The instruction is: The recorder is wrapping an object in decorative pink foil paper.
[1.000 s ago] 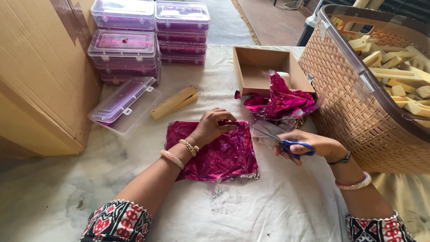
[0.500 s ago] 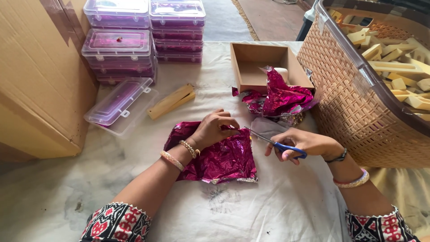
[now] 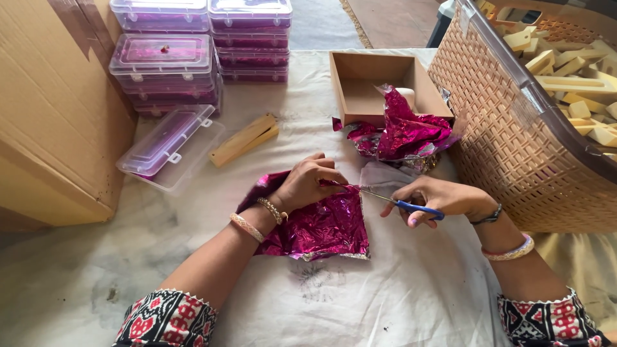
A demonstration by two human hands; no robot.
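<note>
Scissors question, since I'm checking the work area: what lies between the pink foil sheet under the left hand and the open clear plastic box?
In the head view, only bare white cloth separates the pink foil sheet from the open clear plastic box; the wooden block lies further back.

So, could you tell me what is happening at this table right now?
A person is cutting a sheet of magenta foil on the cloth-covered table. The left hand presses the foil flat, while the right hand works blue-handled scissors at its right edge. Crumpled foil lies by an open cardboard box, and a woven basket stands to the right.
</note>
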